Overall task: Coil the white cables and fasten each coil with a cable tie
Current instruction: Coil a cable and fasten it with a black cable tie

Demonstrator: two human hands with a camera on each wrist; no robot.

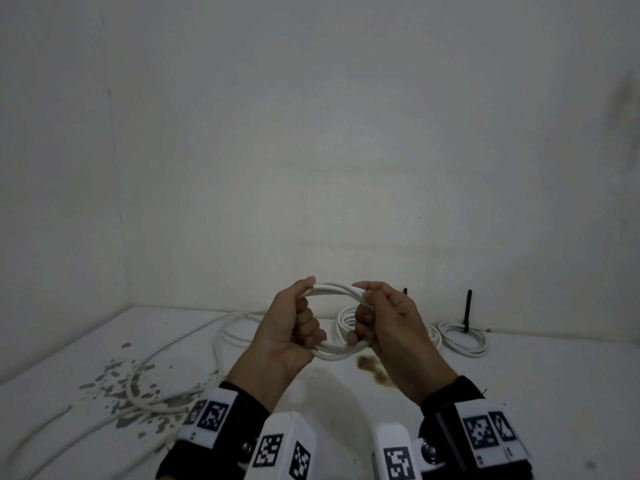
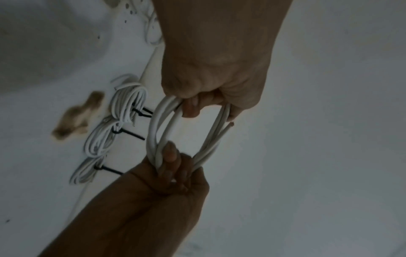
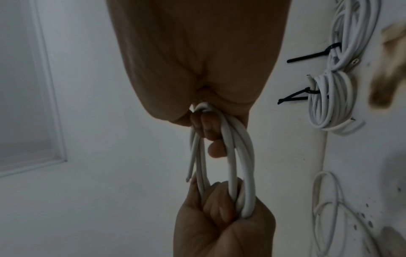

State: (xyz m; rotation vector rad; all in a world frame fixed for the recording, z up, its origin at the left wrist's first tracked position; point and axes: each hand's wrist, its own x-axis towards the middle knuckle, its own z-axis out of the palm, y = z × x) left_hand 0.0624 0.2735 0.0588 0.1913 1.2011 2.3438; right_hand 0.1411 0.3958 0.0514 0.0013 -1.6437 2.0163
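I hold a small coil of white cable (image 1: 334, 290) in the air above the white table (image 1: 519, 393), one hand on each side. My left hand (image 1: 308, 315) grips the coil's left side with curled fingers and the thumb on top. My right hand (image 1: 363, 315) grips its right side the same way. In the left wrist view the coil (image 2: 153, 125) spans between both hands and its cut end (image 2: 229, 124) sticks out by my left hand (image 2: 208, 87). The right wrist view shows several turns of the coil (image 3: 243, 156) running through my right fingers (image 3: 208, 128). No cable tie is on this coil.
Three coils bound with black ties lie by the back wall (image 2: 129, 102) (image 2: 98, 139) (image 2: 84, 172); one tie (image 1: 468, 310) stands upright. A long loose white cable (image 1: 145, 372) winds over the table's left side, across chipped paint (image 1: 121, 386). A brown stain (image 1: 372, 367) lies under my hands.
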